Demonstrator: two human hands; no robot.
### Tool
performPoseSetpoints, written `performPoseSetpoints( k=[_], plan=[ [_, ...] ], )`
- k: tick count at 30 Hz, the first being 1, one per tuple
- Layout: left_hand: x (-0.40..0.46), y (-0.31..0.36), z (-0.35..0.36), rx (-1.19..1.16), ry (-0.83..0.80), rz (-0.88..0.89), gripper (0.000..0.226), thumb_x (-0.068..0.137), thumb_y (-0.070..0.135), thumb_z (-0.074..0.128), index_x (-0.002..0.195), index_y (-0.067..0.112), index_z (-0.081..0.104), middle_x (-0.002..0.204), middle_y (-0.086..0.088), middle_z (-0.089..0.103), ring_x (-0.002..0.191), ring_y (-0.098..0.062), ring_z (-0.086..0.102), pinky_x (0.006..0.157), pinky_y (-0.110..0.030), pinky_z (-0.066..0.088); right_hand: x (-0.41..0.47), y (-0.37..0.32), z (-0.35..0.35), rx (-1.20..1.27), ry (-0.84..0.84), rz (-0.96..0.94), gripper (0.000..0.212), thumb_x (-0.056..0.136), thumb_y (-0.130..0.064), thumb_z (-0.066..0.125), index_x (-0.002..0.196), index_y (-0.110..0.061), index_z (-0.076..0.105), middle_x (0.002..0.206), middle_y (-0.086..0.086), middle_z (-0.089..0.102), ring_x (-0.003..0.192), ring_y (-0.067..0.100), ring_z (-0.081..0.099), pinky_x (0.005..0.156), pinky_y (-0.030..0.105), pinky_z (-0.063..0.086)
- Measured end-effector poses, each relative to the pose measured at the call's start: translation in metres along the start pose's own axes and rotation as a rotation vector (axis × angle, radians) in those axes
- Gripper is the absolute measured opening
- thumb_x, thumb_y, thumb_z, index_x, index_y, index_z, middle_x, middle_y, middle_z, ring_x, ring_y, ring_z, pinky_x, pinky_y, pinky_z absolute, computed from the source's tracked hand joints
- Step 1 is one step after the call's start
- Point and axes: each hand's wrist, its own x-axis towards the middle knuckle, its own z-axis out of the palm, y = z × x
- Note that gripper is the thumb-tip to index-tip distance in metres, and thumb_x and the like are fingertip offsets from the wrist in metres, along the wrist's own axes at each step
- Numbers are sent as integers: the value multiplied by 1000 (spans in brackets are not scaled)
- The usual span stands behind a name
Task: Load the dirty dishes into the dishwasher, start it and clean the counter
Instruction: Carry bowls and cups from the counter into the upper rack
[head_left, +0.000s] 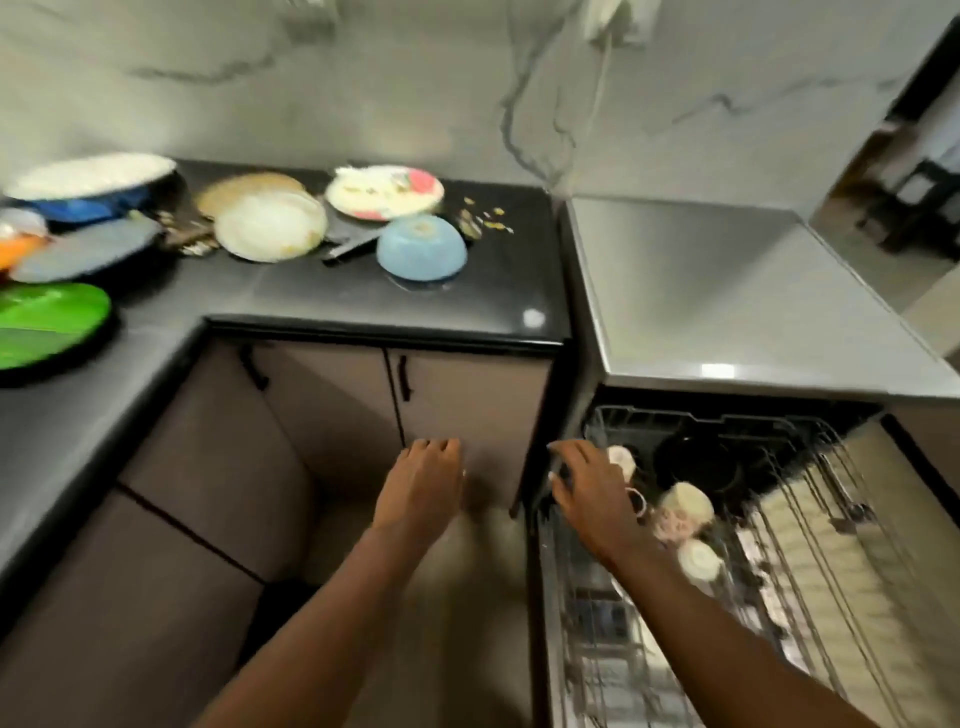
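I take the pulled-out upper rack (691, 545) of the dishwasher as my landmark. My right hand (592, 491) hangs over the rack's left front corner, grip loose, fingers spread and relaxed, nothing held. Whether the fingertips touch the wire I cannot tell; the picture is blurred there. Just right of that hand, pale cups (685, 506) sit in the rack, mouths down as far as I can judge. My left hand (423, 480) is left of the rack, in front of the cabinet doors (415, 395), grip empty, fingers straight and together, touching nothing.

The dirty dishes lie up and left of the rack on the black counter (291, 291): an overturned blue bowl (422, 248) nearest the counter's front edge, a soiled white plate (270, 226), a plate with red patches (385, 191) behind, crumbs (488, 218) beside it. Farther left, a green plate (47, 322), a grey plate (85, 249) and a blue-rimmed dish (88, 184). Bare counter shows between bowl and front edge.
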Motion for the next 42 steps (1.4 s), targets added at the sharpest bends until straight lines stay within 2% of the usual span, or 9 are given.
performPoseSetpoints(
  k=[3, 7, 10, 17, 23, 33, 37, 40, 42],
  plan=[
    [-7, -48, -45, 22, 99, -75, 18, 94, 24, 48, 108, 14, 53, 114, -6, 60, 106, -28, 53, 86, -38, 42, 29, -53, 6, -25, 9, -110, 44, 84, -38, 42, 114, -13, 63, 107, 7, 62, 94, 31, 64, 71, 44, 53],
    [-15, -101, -86, -5, 195, -212, 28, 94, 26, 51, 119, 13, 54, 123, -6, 58, 111, -27, 52, 92, -39, 44, 63, -107, 13, 0, 20, -246, 43, 91, -36, 55, 129, -17, 54, 124, 2, 55, 110, 23, 57, 87, 40, 45],
    [-12, -129, -105, -31, 246, -279, 32, 94, 28, 52, 123, 13, 52, 126, -5, 56, 114, -26, 51, 94, -39, 44, 92, -131, 15, -9, 30, -300, 52, 91, -50, 47, 134, -21, 49, 129, -3, 50, 116, 18, 52, 91, 37, 43],
    [41, -163, -126, -76, 291, -305, 42, 94, 32, 53, 130, 12, 48, 131, -8, 52, 119, -26, 46, 95, -37, 42, 170, -160, 15, 41, 74, -298, 60, 87, -54, 60, 136, -24, 43, 131, -4, 47, 120, 16, 46, 98, 39, 34],
    [131, -173, -122, -129, 281, -279, 55, 93, 35, 57, 139, 11, 40, 137, -10, 48, 127, -26, 42, 103, -36, 37, 264, -149, 15, -42, 12, -241, 81, 81, -65, 59, 146, -27, 29, 151, 1, 29, 136, 23, 31, 104, 46, 28],
    [295, -203, -93, -31, -15, -367, 77, 80, 51, 67, 139, 12, 37, 142, -12, 40, 129, -32, 37, 103, -40, 36, 425, -119, 26, -92, -220, -178, 104, 71, -67, 69, 152, -29, 14, 158, 7, 10, 144, 30, 10, 113, 54, 14],
    [314, -221, -86, -46, -155, -421, 93, 67, 48, 80, 140, 15, 33, 146, -12, 30, 134, -35, 28, 103, -53, 37, 465, -114, 40, -112, -354, -186, 116, 64, -71, 71, 153, -32, 9, 159, 7, 2, 146, 31, 2, 114, 57, 7],
    [314, -231, -79, -84, -328, -457, 101, 64, 45, 83, 144, 22, 26, 155, -9, 11, 142, -36, 9, 104, -67, 26, 488, -115, 47, -156, -535, -185, 126, 62, -71, 73, 154, -34, -5, 160, 8, -16, 146, 34, -17, 112, 64, 1],
    [314, -236, -74, -125, -329, -471, 100, 65, 42, 84, 145, 25, 25, 156, -6, 8, 144, -35, 4, 104, -69, 23, 499, -114, 51, -171, -658, -167, 132, 62, -69, 75, 152, -33, -15, 157, 10, -28, 143, 36, -27, 110, 69, -1]
  ],
)
